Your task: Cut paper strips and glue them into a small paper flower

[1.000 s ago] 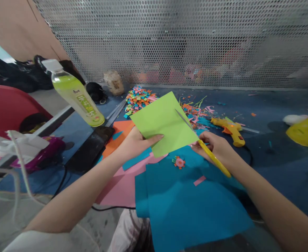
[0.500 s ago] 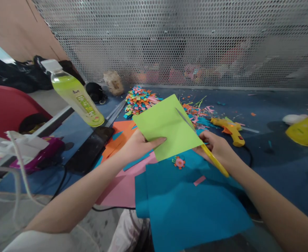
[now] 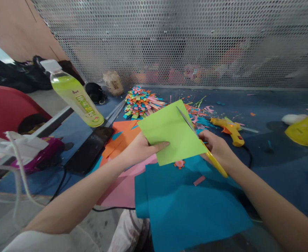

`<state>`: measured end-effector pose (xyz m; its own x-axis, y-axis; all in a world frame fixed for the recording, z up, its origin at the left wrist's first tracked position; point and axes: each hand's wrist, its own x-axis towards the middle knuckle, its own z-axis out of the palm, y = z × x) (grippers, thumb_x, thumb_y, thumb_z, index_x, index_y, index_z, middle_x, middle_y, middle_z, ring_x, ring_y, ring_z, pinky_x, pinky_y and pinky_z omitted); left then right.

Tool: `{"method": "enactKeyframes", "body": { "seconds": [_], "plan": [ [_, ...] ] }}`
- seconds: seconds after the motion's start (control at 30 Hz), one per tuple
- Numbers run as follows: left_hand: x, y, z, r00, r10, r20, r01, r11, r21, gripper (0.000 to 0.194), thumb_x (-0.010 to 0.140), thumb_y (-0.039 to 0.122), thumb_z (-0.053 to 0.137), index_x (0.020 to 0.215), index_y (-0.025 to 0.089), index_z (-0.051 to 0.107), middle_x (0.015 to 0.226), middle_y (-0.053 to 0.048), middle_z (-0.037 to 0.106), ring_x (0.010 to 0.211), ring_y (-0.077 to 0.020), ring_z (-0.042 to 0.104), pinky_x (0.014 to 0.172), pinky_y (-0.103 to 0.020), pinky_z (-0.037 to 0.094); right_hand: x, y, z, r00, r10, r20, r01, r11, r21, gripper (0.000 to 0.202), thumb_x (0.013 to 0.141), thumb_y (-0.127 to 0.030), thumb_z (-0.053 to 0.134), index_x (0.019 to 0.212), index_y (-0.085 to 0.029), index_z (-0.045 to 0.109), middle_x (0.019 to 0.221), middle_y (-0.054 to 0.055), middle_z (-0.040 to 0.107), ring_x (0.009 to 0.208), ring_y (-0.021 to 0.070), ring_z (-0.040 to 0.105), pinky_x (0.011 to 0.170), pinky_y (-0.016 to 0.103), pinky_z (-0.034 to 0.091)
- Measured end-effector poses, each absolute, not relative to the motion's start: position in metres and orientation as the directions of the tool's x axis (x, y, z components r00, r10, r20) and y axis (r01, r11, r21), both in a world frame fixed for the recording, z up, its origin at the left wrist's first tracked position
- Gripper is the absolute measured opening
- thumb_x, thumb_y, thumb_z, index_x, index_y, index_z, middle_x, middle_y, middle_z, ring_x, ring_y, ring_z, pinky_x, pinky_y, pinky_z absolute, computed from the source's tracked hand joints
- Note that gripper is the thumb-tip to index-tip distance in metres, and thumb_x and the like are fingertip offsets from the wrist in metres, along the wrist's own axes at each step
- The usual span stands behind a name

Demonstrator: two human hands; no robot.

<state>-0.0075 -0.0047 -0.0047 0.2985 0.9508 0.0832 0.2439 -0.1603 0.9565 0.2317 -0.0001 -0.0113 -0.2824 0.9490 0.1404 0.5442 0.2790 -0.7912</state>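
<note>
A light green sheet of paper is pinched in my left hand, the thumb lying on its face. My right hand grips yellow-handled scissors, and one blade lies across the green sheet near its right edge. Whether the blades are closed on the paper I cannot tell. Beneath the sheet are large blue paper, a small pink and orange paper flower partly covered by the green sheet, and a pink paper strip. Pink paper and orange paper lie under my left forearm.
A yellow glue gun lies right of my right hand. Behind the sheet stand a cone of colourful paper pieces and scattered scraps. At left are a green drink bottle and a black phone. Perforated metal borders the back.
The green sheet and my left hand have shifted slightly right and toward me, bringing the sheet further over the scissor blade and partly over the paper flower. My right hand has hardly moved.
</note>
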Motion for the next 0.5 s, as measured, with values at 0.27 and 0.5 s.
{"method": "enactKeyframes", "body": {
  "seconds": [0.27, 0.5],
  "plan": [
    [-0.0052, -0.0063, -0.0064, 0.306, 0.95, 0.053, 0.284, -0.144, 0.948, 0.046, 0.074, 0.038, 0.064, 0.115, 0.02, 0.056, 0.119, -0.008, 0.062, 0.106, -0.0248, 0.061, 0.09, -0.039, 0.052, 0.2297, -0.001, -0.008, -0.3, 0.946, 0.125, 0.559, 0.281, -0.78, 0.018, 0.062, -0.026, 0.057, 0.069, -0.023, 0.04, 0.064, -0.001, 0.05, 0.058, 0.0154, 0.048, 0.049, 0.027, 0.037],
    [-0.0026, -0.01, -0.0043, 0.377, 0.926, 0.025, 0.271, -0.136, 0.953, 0.038, 0.073, 0.034, 0.065, 0.107, 0.019, 0.059, 0.113, -0.008, 0.065, 0.1, -0.0245, 0.063, 0.085, -0.038, 0.054, 0.2261, -0.0038, -0.0056, -0.273, 0.96, 0.066, 0.508, 0.202, -0.837, 0.024, 0.066, -0.032, 0.061, 0.077, -0.022, 0.042, 0.073, 0.002, 0.056, 0.064, 0.0169, 0.052, 0.052, 0.027, 0.04]
  ]
}}
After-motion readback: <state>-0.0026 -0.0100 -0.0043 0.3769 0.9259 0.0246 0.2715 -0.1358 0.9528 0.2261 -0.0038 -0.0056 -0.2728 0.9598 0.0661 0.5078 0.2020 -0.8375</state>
